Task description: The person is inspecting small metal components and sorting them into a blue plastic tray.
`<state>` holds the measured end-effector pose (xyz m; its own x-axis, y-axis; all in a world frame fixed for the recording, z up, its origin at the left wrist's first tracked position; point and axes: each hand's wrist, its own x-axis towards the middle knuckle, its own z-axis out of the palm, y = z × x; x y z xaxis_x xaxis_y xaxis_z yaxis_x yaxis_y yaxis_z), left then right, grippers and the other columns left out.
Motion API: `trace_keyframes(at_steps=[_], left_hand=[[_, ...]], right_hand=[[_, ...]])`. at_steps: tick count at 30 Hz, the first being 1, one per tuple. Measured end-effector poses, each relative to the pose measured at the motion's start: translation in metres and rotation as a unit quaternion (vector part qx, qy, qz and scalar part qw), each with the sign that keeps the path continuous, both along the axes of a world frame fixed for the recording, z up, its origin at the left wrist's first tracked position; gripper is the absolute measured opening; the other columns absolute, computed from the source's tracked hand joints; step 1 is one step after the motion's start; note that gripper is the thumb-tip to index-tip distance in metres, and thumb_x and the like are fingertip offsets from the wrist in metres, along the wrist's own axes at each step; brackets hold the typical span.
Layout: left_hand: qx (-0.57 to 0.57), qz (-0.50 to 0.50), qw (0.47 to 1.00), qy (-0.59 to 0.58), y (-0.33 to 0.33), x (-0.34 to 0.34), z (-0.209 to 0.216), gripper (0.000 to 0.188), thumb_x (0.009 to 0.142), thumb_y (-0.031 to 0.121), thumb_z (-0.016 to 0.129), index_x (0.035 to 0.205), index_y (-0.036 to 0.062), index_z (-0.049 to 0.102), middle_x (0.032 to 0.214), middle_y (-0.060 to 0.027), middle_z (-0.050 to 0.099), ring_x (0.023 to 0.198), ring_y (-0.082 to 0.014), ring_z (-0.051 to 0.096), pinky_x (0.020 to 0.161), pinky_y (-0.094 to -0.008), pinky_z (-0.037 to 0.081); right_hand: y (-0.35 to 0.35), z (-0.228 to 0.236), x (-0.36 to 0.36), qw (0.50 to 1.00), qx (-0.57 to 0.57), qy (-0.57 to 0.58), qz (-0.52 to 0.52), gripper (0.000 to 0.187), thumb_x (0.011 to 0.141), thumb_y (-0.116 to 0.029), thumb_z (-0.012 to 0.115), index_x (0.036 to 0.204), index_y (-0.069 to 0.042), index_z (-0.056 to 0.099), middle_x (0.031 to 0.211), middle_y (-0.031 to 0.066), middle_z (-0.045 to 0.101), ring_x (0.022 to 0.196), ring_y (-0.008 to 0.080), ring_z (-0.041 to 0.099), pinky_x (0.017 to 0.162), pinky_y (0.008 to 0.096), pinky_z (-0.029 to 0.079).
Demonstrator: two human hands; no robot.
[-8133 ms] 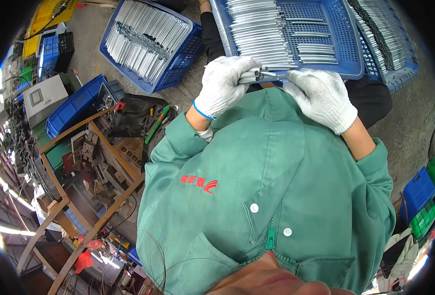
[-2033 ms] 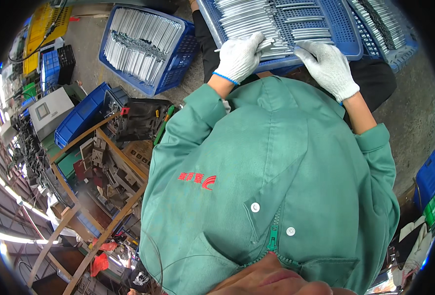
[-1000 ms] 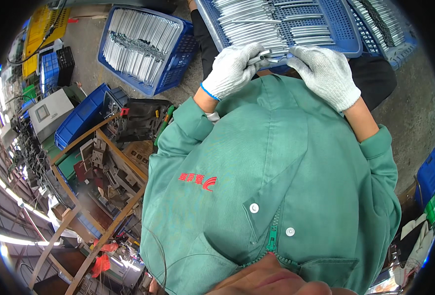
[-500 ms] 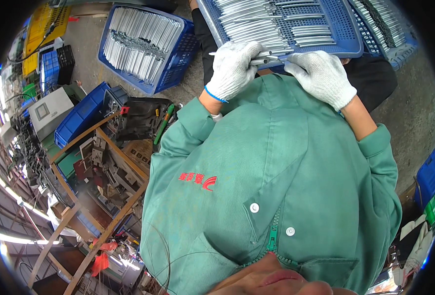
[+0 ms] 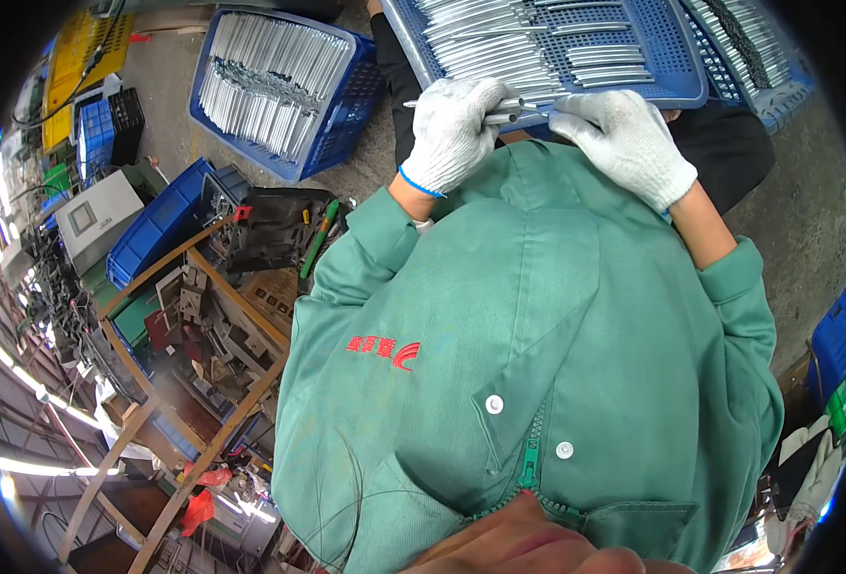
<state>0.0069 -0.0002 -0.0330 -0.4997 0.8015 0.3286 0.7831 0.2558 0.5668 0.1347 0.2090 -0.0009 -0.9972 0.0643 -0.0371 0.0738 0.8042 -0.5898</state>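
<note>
My left hand [image 5: 457, 134], in a white knit glove, is closed around a few thin silvery metal tubes [image 5: 502, 119]. Their open ends stick out toward my right hand, and a short end shows on the other side of the fist. My right hand [image 5: 624, 143], gloved the same way, has thumb and fingers pinched close to the tube ends. A small thin piece shows at its fingertips, too small to name. Just beyond both hands is a blue perforated tray [image 5: 686, 91] holding rows of metal tubes [image 5: 485, 43].
Left of the tray stands a blue crate [image 5: 351, 115] packed with tubes; another crate [image 5: 782, 110] of tubes is at the far right. A blue bin [image 5: 160, 220], a black tool case [image 5: 270, 230] and a wooden frame [image 5: 222, 430] with metal parts lie to my left.
The tubes that reached across toward my right fingers now end closer to my left fist. My right hand has shifted slightly, and the gap between the hands is a little wider.
</note>
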Motion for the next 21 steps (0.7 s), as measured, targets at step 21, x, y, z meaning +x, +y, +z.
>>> trace_keyframes(at_steps=[21], left_hand=[[-0.171, 0.043, 0.98, 0.092, 0.026, -0.039, -0.059, 0.026, 0.089, 0.007, 0.067, 0.115, 0.0093, 0.067, 0.08, -0.0032, 0.077, 0.061, -0.026, 0.07, 0.061, -0.0385, 0.054]], right_hand=[[0.01, -0.025, 0.008, 0.994, -0.001, -0.019, -0.109, 0.033, 0.1, -0.034, 0.065, 0.112, -0.006, 0.078, 0.093, 0.0124, 0.08, 0.076, 0.0333, 0.075, 0.07, 0.0418, 0.056]])
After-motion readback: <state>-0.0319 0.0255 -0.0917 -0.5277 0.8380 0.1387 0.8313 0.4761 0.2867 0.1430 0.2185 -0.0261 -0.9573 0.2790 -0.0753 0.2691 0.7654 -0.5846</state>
